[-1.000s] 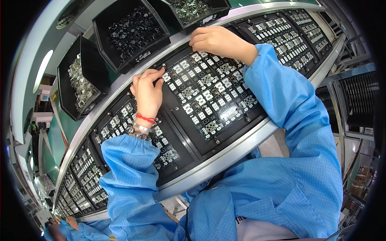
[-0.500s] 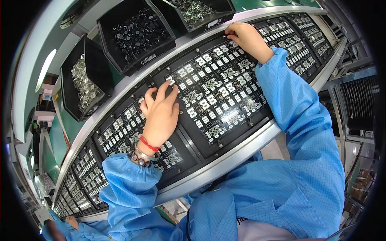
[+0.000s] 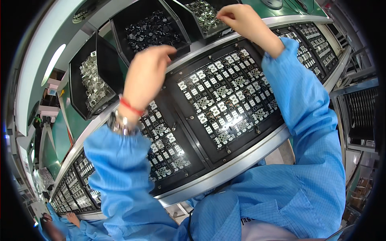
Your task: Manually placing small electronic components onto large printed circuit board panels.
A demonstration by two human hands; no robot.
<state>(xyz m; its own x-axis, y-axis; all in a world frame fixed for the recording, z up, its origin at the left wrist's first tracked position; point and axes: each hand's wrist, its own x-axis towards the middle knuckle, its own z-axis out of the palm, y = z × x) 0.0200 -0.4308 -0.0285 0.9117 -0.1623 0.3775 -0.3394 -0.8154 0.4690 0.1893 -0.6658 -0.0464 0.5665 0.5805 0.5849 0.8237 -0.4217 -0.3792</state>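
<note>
My left hand (image 3: 146, 76), smeared by motion, is above the near edge of a black bin of small dark round parts (image 3: 152, 32). Its fingers point right, and I cannot tell whether they hold anything. My right hand (image 3: 247, 25) hovers at the right side of a black bin of small shiny metal parts (image 3: 205, 15). Thumb and fingertips are drawn together there; anything between them is too small to make out. Below both hands lies a black tray holding a circuit board panel (image 3: 229, 94) with rows of white and dark components. Another circuit board panel (image 3: 167, 150) is partly behind my left forearm.
A third black bin holds silver metal pieces (image 3: 91, 82) at the left. The metal rail (image 3: 225, 174) edges the line of trays. Further panels (image 3: 319, 46) continue at the right. At the lower left, a co-worker's hand (image 3: 73, 219) rests by the line.
Both hands have lifted off the panel and moved away from me. The left now overlaps the dark parts' bin, the right the shiny parts' bin. The view has shifted slightly.
</note>
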